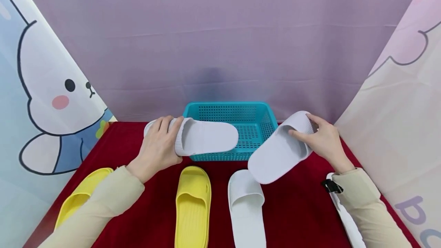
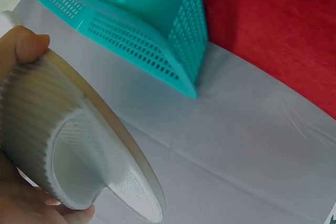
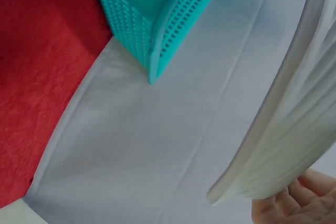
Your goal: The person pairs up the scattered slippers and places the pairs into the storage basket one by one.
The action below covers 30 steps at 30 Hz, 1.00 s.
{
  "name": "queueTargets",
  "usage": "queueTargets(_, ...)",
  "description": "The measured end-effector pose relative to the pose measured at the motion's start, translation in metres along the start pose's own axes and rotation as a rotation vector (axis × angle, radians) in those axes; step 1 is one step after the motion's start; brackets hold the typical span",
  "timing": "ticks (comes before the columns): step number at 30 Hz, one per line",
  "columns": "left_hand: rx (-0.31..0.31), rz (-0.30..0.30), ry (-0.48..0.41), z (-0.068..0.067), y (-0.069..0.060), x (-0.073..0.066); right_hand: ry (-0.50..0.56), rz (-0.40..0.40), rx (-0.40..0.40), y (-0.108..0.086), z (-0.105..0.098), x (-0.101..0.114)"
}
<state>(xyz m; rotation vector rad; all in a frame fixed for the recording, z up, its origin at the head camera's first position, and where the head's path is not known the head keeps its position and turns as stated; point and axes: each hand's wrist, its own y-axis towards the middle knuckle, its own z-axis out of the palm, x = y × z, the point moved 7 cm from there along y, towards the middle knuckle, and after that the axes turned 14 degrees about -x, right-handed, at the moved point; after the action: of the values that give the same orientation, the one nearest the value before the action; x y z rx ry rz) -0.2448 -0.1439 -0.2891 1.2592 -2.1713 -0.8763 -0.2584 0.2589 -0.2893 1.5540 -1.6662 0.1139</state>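
Observation:
In the head view my left hand (image 1: 159, 146) grips a white slipper (image 1: 210, 137) by its strap end, its sole end pointing right over the left part of the teal basket (image 1: 227, 157). My right hand (image 1: 324, 141) pinches another white slipper (image 1: 272, 160) at its strap end, tilted down to the left beside the basket's right side. The left wrist view has the fingers of my left hand (image 2: 26, 182) round the ribbed strap of the slipper (image 2: 105, 129). Part of my right hand (image 3: 296, 200) shows under its slipper (image 3: 294, 124) in the right wrist view.
On the red cloth (image 1: 296, 209) lie a yellow slipper (image 1: 193, 209) and a white slipper (image 1: 247, 213) near the middle, another yellow one (image 1: 77, 194) at the left, partly behind my left sleeve, and a white one (image 1: 348, 221) by my right sleeve. A mauve curtain (image 1: 220, 49) hangs behind.

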Motion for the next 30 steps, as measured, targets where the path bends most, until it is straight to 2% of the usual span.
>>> queueTargets(9, 0.022, -0.026, 0.01, 0.009, 0.006, -0.006, 0.106, 0.069, -0.107, -0.001, 0.007, 0.01)
queueTargets(16, 0.056, -0.053, 0.003, 0.016, 0.009, -0.014, 0.155, 0.057, -0.262, 0.0, 0.013, 0.018)
queueTargets(21, 0.05, -0.049, -0.013, 0.019, 0.013, -0.022, 0.199, 0.061, -0.371, 0.0, 0.013, 0.021)
queueTargets(30, 0.034, -0.062, -0.042, 0.025, 0.019, -0.034, 0.268, 0.109, -0.437, -0.003, 0.026, 0.028)
